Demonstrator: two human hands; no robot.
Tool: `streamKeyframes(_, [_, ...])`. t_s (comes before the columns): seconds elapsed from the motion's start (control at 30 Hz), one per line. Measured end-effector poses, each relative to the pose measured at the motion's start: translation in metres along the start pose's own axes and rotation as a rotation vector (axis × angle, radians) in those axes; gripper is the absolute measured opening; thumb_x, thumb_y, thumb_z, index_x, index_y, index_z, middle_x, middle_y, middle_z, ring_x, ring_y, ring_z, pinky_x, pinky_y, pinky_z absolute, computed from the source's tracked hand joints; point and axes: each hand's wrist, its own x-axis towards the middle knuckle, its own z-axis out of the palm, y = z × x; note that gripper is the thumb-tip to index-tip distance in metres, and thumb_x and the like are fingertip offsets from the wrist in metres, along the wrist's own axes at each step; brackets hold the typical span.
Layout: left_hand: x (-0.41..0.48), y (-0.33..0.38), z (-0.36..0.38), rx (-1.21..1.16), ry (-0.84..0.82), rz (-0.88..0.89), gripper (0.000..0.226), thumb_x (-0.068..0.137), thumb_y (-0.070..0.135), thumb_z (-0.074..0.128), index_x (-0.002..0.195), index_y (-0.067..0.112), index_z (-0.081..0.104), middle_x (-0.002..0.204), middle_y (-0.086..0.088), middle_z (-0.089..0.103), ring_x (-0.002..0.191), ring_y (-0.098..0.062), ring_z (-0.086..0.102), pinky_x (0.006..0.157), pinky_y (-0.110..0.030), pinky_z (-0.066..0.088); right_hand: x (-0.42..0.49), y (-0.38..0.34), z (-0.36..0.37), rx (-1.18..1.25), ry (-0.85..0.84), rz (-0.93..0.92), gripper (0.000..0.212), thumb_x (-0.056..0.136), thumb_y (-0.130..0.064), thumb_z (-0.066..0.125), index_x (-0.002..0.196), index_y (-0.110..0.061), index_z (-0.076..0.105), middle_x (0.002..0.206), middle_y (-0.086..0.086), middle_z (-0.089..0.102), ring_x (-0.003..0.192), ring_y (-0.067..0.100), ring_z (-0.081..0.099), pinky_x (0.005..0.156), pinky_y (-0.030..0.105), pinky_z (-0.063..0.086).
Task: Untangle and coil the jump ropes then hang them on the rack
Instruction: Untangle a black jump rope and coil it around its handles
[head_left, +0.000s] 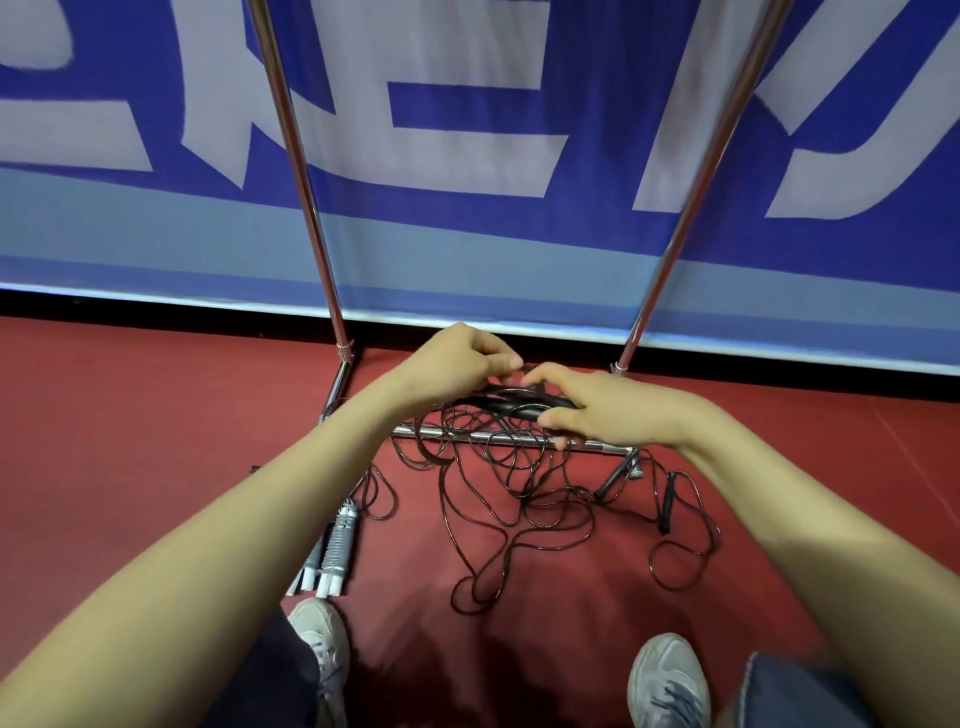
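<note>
A tangle of thin dark jump ropes (524, 499) sprawls over the red floor and across the base bar of a chrome rack (306, 197). My right hand (597, 410) grips black handles with a small bundle of cord, held just above the tangle. My left hand (457, 364) pinches the cord at the top of that bundle, fingertips meeting those of the right hand. Loops hang down from both hands to the floor. Two grey ribbed handles (335, 545) lie at the lower left. Another black handle (667, 501) rests on the floor to the right.
The rack's two slanted uprights, the second one (696, 182) on the right, rise in front of a blue and white banner (467, 104). The rack's low crossbar (524, 439) runs under my hands. My two grey shoes (667, 680) stand at the bottom edge.
</note>
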Motion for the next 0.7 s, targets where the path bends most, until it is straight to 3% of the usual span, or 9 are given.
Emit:
streamKeyframes(0.13, [0.0,-0.001,0.006,0.082,0.144,0.065,0.016,0.094,0.026,0.06,0.091,0.021,0.075,0.063,0.016,0.065,0.055,0.005,0.051,0.055,-0.011,0.038,0.002,0.002,-0.001,0.149,0.092,0.042,0.024,0.099,-0.024,0.051,0.101,-0.019,0.028,0.077,-0.001,0.069,0.062,0.011,0.053,0.059,0.026,0.04])
streamKeyframes(0.2, [-0.002,0.002,0.011,0.053,0.173,0.132,0.016,0.093,0.024,0.061,0.098,0.019,0.075,0.083,0.01,0.073,0.077,0.002,0.062,0.07,-0.01,0.042,0.007,0.005,-0.002,0.14,0.105,0.07,0.024,0.099,-0.023,0.052,0.101,-0.018,0.029,0.076,-0.002,0.068,0.065,0.012,0.054,0.062,0.027,0.042])
streamKeyframes(0.27, [-0.008,0.007,0.023,0.061,0.155,0.229,0.016,0.092,0.02,0.062,0.101,0.017,0.075,0.09,0.007,0.074,0.085,0.0,0.065,0.077,-0.013,0.046,0.012,0.006,-0.001,0.179,0.08,0.081,0.023,0.098,-0.021,0.053,0.107,-0.013,0.033,0.077,0.0,0.068,0.069,0.013,0.058,0.063,0.027,0.044])
streamKeyframes(0.37, [-0.013,0.01,0.037,0.001,0.189,0.288,0.016,0.093,0.017,0.061,0.103,0.015,0.073,0.081,0.011,0.071,0.069,0.006,0.061,0.065,-0.008,0.042,0.019,0.009,-0.003,0.392,0.128,0.03,0.026,0.095,-0.021,0.054,0.115,-0.008,0.045,0.076,0.004,0.065,0.065,0.014,0.057,0.057,0.029,0.042])
streamKeyframes(0.47, [-0.013,0.006,0.034,-0.302,0.211,0.226,0.014,0.095,0.016,0.058,0.102,0.017,0.07,0.074,0.01,0.065,0.05,0.002,0.046,0.051,-0.011,0.034,0.012,0.013,-0.015,0.59,0.252,0.029,0.018,0.097,-0.015,0.056,0.112,-0.01,0.047,0.079,0.005,0.066,0.061,0.01,0.05,0.055,0.023,0.037])
streamKeyframes(0.6, [-0.014,0.006,0.042,-0.458,0.158,0.152,0.019,0.1,0.024,0.051,0.085,0.016,0.059,0.074,0.0,0.065,0.047,-0.006,0.035,0.045,-0.018,0.028,0.009,0.016,-0.017,0.674,0.341,0.045,0.017,0.097,-0.016,0.056,0.106,-0.017,0.042,0.076,0.002,0.065,0.061,0.01,0.05,0.054,0.021,0.038])
streamKeyframes(0.7, [-0.01,0.006,0.04,-0.675,-0.025,0.001,0.02,0.099,0.021,0.051,0.091,0.008,0.064,0.07,0.003,0.059,0.048,-0.004,0.037,0.047,-0.016,0.03,0.009,0.016,-0.018,0.76,0.381,0.029,0.027,0.097,-0.015,0.056,0.114,-0.015,0.035,0.069,0.0,0.065,0.06,0.012,0.049,0.054,0.022,0.038])
